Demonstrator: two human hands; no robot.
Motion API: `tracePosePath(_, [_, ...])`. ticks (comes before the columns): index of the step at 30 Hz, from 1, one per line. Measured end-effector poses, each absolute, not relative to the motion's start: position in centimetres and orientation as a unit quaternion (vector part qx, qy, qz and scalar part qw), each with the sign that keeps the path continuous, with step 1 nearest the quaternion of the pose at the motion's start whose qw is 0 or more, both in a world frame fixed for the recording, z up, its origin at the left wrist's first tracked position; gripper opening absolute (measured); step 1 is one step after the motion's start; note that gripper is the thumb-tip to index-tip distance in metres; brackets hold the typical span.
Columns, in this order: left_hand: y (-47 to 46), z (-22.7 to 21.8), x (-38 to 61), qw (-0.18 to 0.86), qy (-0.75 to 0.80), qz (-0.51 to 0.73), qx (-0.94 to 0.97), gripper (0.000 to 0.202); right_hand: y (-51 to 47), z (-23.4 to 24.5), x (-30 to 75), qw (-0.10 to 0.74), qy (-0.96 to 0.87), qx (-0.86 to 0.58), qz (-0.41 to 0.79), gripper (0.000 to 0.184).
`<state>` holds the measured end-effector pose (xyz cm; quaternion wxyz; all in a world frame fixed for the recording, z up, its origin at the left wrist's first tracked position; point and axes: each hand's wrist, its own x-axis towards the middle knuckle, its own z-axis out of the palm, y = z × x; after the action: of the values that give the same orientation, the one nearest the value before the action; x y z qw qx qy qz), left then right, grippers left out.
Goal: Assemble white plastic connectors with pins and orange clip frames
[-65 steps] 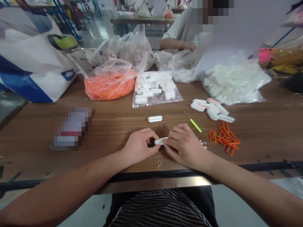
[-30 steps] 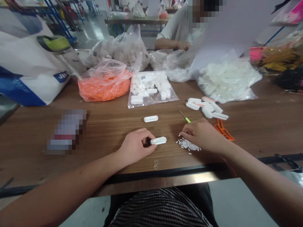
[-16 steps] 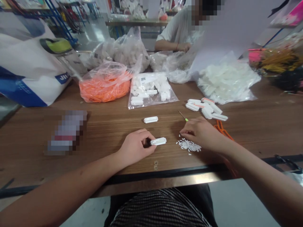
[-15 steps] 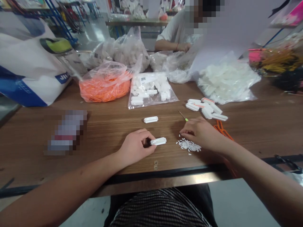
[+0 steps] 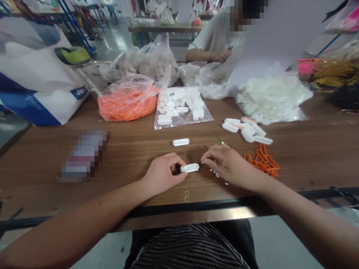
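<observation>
At lower centre, jutting rightward from left hand (image 5: 162,172), thumb-and-finger grip: connector (image 5: 190,167). Pinched in right hand (image 5: 228,164), just right of connector: pin (image 5: 202,162).

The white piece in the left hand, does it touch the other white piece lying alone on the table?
Apart. The head view shows brown tabletop between the held white piece and the lone white piece lying beyond it.

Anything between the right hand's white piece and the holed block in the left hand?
Nothing visible: a narrow gap separates the white piece in the right hand from the holed block in the left hand.
</observation>
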<state>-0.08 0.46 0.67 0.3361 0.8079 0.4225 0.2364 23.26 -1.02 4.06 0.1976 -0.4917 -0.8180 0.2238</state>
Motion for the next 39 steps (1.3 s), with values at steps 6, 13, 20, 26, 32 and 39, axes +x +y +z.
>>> tracePosePath(6, [0.3, 0.7, 0.0, 0.332, 0.423, 0.239, 0.809, 0.009, -0.9, 3.4, 20.5, 0.185, -0.869, -0.439, 0.135, 0.025])
tracePosePath(13, [0.4, 0.6, 0.0, 0.329, 0.421, 0.243, 0.810, 0.007, -0.9, 3.0, 20.2, 0.145, -0.896, -0.417, 0.055, 0.028])
tracePosePath(20, [0.3, 0.7, 0.0, 0.327, 0.417, 0.247, 0.811, 0.004, -1.2, 2.5, 20.1, 0.160, -0.899, -0.406, 0.021, 0.031])
tracePosePath(26, [0.3, 0.6, 0.0, 0.328, 0.412, 0.249, 0.813, 0.006, -1.4, 1.8, 20.2, 0.182, -0.896, -0.406, -0.001, 0.030])
tracePosePath(32, [0.4, 0.6, 0.1, 0.324, 0.414, 0.247, 0.814, 0.005, -1.7, 1.5, 20.2, 0.196, -0.898, -0.394, -0.024, 0.031])
tracePosePath(39, [0.3, 0.6, 0.1, 0.330, 0.419, 0.241, 0.811, 0.008, -1.9, 3.0, 20.8, 0.191, -0.893, -0.405, 0.046, 0.025])
